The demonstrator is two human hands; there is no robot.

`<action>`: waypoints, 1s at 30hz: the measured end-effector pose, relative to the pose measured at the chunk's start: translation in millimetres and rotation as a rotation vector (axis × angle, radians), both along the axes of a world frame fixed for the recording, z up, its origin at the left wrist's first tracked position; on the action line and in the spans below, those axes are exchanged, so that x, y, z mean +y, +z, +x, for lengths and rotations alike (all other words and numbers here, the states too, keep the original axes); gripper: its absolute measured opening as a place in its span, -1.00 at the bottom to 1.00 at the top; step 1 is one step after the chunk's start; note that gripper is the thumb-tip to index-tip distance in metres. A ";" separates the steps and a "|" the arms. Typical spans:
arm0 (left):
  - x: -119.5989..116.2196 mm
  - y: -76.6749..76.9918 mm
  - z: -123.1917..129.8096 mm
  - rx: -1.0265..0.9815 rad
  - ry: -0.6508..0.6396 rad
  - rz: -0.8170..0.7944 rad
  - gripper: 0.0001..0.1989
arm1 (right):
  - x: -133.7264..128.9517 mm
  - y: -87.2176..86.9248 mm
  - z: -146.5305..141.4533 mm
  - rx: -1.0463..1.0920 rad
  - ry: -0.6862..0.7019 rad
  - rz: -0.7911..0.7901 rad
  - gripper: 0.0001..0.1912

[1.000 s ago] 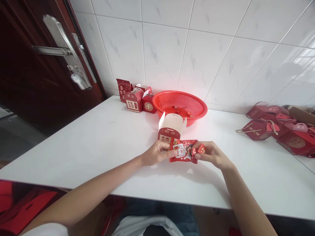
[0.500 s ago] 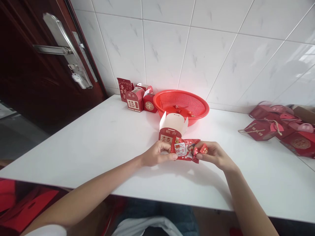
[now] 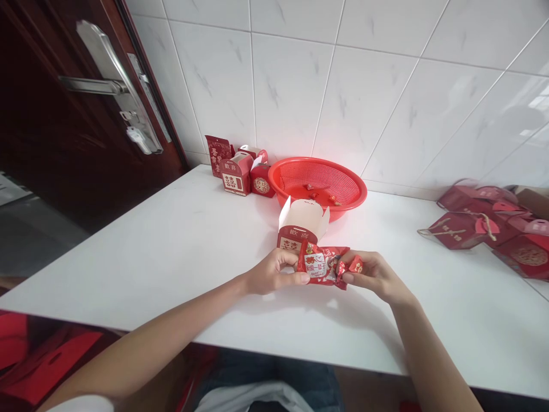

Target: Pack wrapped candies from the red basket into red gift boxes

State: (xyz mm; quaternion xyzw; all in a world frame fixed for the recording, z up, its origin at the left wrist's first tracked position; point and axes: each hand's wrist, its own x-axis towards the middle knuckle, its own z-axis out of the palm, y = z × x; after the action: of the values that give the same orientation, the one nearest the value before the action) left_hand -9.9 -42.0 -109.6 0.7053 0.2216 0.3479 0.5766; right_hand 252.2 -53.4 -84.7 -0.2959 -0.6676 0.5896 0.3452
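Between my hands is a red candy packet [image 3: 318, 264] with white lettering and a cartoon print. My left hand [image 3: 277, 273] pinches its left end, thumb in front. At its right end, my right hand [image 3: 375, 276] is closed on small red wrapped candies [image 3: 354, 266], with its fingers also against the packet's edge; how many candies it holds I cannot tell. Just behind the packet stands a red gift box [image 3: 298, 230] with white inner flaps raised and its top open. The packet hides the box's lower front.
A red plastic basket [image 3: 319, 163] with a few small candies inside stands behind the box, against the tiled wall. Several closed gift boxes [image 3: 237, 174] are at the back left. More red boxes [image 3: 465, 229] are heaped at the right. A dark door [image 3: 38, 114] is at the left.
The view has shifted very slightly. Both hands keep the same hold on the packet and candies, and the box and basket stay in place.
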 end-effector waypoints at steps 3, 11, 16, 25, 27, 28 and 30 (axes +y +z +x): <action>-0.3 0.0 -0.2 0.013 0.009 -0.002 -0.75 | 0.4 0.1 -0.2 -0.006 -0.007 -0.004 -0.78; -1.2 0.9 -0.5 0.043 0.009 0.004 -0.71 | -0.5 1.9 0.6 -0.035 -0.005 -0.005 -0.77; -2.0 1.0 -0.3 0.053 -0.015 0.045 -0.73 | -2.4 3.5 0.6 -0.031 0.006 -0.061 -0.80; -1.1 0.3 -0.4 0.047 -0.045 0.043 -0.77 | -2.7 2.6 1.9 -0.067 0.016 -0.096 -0.78; -0.8 0.6 0.0 0.044 -0.043 0.043 -0.77 | -2.3 2.8 1.9 -0.071 0.024 -0.094 -0.78; -0.7 0.7 0.2 0.045 -0.045 0.044 -0.76 | -2.1 3.0 1.9 -0.073 0.028 -0.088 -0.78; -0.4 0.8 0.7 0.050 -0.050 0.045 -0.76 | -1.8 3.4 1.8 -0.074 0.034 -0.072 -0.78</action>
State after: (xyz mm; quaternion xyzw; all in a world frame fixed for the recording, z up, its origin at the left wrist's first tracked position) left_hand -9.3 -42.4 -108.8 0.7317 0.2104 0.3207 0.5635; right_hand 253.9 -55.2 -81.3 -0.3184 -0.6630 0.6078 0.2995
